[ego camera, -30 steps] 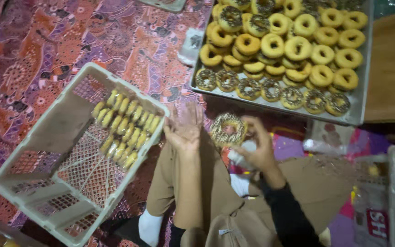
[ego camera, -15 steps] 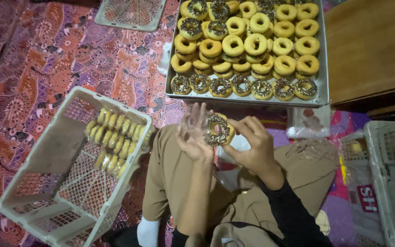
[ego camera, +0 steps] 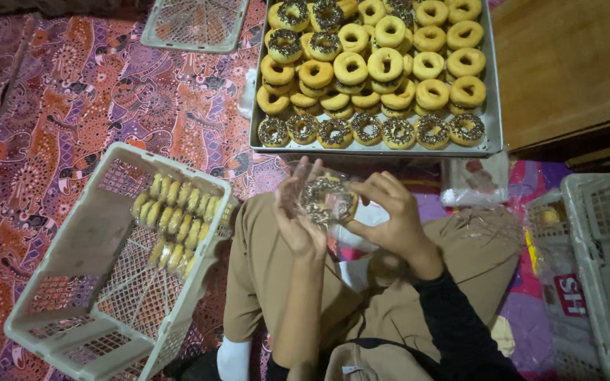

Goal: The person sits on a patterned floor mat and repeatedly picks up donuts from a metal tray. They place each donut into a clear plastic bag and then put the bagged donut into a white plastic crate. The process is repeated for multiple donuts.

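A sprinkled doughnut [ego camera: 327,200] in a clear plastic bag is held up between both hands above my lap. My left hand [ego camera: 295,219] grips its left side with fingers spread along the bag. My right hand [ego camera: 392,217] pinches its right side. Just beyond the hands lies a metal tray [ego camera: 375,147] filled with several doughnuts, plain ones [ego camera: 432,93] heaped at the back and a row with dark sprinkles [ego camera: 365,129] along the near edge.
A white plastic crate [ego camera: 72,247] at my left holds rows of bagged doughnuts [ego camera: 174,219]. Another crate [ego camera: 608,240] stands at the right, with plastic bags [ego camera: 476,180] beside it. A flat crate lid [ego camera: 192,25] lies at the back on the patterned mat. A wooden surface [ego camera: 573,56] is at the upper right.
The view has shifted so tray and crate sit higher and closer. Both hands stay together on the bagged doughnut, which has turned a little to face up.
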